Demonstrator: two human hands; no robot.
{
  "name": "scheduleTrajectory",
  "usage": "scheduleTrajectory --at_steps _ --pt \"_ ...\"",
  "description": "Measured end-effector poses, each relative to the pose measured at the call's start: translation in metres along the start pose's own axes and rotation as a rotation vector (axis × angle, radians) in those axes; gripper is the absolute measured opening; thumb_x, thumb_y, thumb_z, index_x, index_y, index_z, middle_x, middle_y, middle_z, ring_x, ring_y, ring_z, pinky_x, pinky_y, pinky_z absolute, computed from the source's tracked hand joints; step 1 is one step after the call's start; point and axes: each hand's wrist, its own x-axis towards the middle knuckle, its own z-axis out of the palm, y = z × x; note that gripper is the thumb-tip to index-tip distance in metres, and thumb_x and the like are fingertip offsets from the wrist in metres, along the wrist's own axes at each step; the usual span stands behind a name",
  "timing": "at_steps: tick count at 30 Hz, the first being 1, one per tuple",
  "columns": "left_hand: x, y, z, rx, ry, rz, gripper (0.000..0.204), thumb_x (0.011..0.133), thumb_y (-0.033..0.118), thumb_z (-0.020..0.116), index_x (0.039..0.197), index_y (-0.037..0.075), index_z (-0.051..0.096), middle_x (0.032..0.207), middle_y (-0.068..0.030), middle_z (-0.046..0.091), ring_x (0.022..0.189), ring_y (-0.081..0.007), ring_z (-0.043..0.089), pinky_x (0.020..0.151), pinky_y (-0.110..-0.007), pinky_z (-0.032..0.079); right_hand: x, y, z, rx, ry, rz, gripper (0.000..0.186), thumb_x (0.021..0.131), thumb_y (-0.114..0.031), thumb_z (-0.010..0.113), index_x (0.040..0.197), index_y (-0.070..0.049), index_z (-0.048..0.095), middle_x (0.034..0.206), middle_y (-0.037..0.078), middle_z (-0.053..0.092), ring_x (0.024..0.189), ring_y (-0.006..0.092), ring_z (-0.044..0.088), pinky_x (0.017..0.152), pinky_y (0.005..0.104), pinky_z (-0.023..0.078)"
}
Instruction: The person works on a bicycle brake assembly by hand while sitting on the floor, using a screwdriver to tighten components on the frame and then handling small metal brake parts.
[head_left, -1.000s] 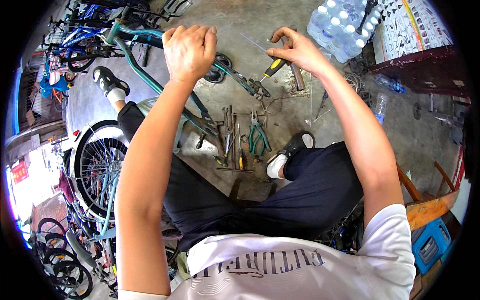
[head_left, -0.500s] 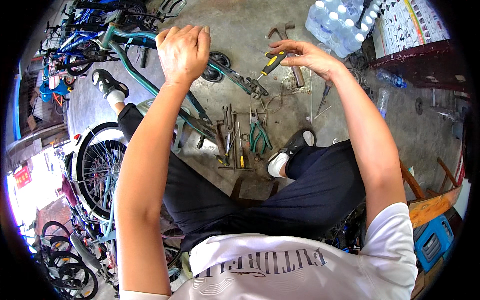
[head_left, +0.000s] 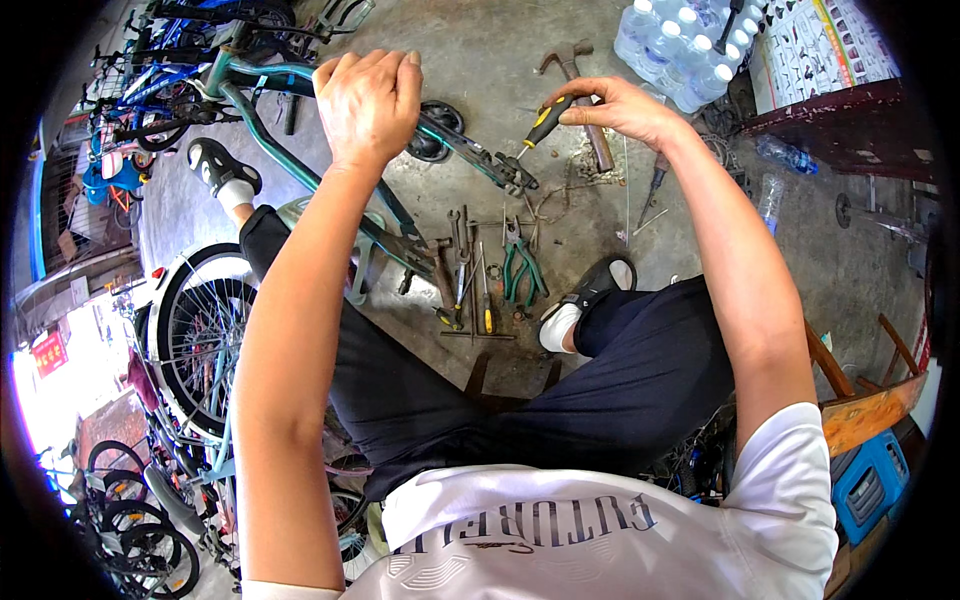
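My left hand (head_left: 368, 110) is closed over a tube of the teal bicycle frame (head_left: 258, 130); its fingertips are partly hidden. My right hand (head_left: 610, 110) holds a yellow-and-black screwdriver (head_left: 545, 124), fingers curled at the handle. The screwdriver's shaft points down-left at a dark metal fitting (head_left: 512, 172) on the frame's end. Behind my right hand a claw hammer (head_left: 598, 150) lies on the concrete floor. Below the frame, green-handled pliers (head_left: 522, 270) lie among wrenches (head_left: 460, 250), screwdrivers (head_left: 488, 315) and rods between my feet.
Bicycles (head_left: 160, 70) crowd the upper left; a white-tyred wheel (head_left: 205, 340) and more bikes stand at left. Shrink-wrapped water bottles (head_left: 680, 55), a printed board (head_left: 815, 50) and loose bottles (head_left: 785, 155) are at upper right. A wooden stool (head_left: 870, 410) and blue case (head_left: 868, 480) sit at lower right.
My right hand has moved right and down from where it was a second ago, exposing the hammer's head, then shifted slightly on the screwdriver. My left hand has edged a little left.
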Motion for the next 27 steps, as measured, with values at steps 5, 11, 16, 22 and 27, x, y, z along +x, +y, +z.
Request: scheduleTrajectory --at_steps 5,11,16,22,27 --pt "-0.001 0.002 -0.004 0.013 -0.046 -0.009 0.035 0.101 0.029 0.048 0.080 0.013 0.070 0.078 -0.0053 0.066 0.080 -0.0289 0.060 0.087 -0.042 0.040 0.001 0.005 0.008 0.069 0.001 -0.055 0.044 0.093 -0.036 0.077 0.129 -0.011 0.069 0.121 0.004 0.070 0.114 0.0156 0.061 0.103 0.0316 0.046" --pt "0.001 0.001 0.000 -0.009 0.012 0.008 0.029 0.096 0.028 0.058 0.074 0.013 0.070 0.074 -0.0011 0.067 0.074 -0.0275 0.062 0.086 -0.043 0.042 0.000 0.004 0.008 0.030 0.006 0.044 0.041 0.096 -0.037 0.074 0.128 -0.011 0.068 0.116 0.003 0.070 0.109 0.0127 0.060 0.099 0.0299 0.046" --pt "-0.001 -0.002 0.001 0.002 0.023 0.019 0.030 0.097 0.028 0.057 0.073 0.013 0.069 0.073 -0.0012 0.067 0.074 -0.0279 0.062 0.084 -0.043 0.042 -0.003 0.004 0.016 0.038 0.018 0.081 0.046 0.099 -0.048 0.065 0.130 -0.014 0.067 0.125 0.002 0.066 0.115 0.0141 0.057 0.103 0.0327 0.044" --pt "0.000 0.000 -0.004 0.033 -0.073 0.004 0.033 0.100 0.028 0.047 0.081 0.013 0.070 0.079 -0.0055 0.067 0.078 -0.0296 0.060 0.086 -0.043 0.041 -0.003 0.009 0.023 0.117 0.023 0.021 0.053 0.100 -0.055 0.057 0.134 -0.015 0.065 0.137 0.003 0.061 0.127 0.0173 0.053 0.111 0.0363 0.040" --pt "-0.001 0.000 -0.004 0.039 -0.071 0.003 0.034 0.100 0.028 0.047 0.081 0.013 0.070 0.079 -0.0057 0.067 0.079 -0.0295 0.060 0.086 -0.043 0.041 -0.006 0.012 0.030 0.116 0.040 -0.049 0.052 0.103 -0.054 0.054 0.136 -0.015 0.063 0.138 0.002 0.061 0.126 0.0172 0.052 0.111 0.0366 0.040"
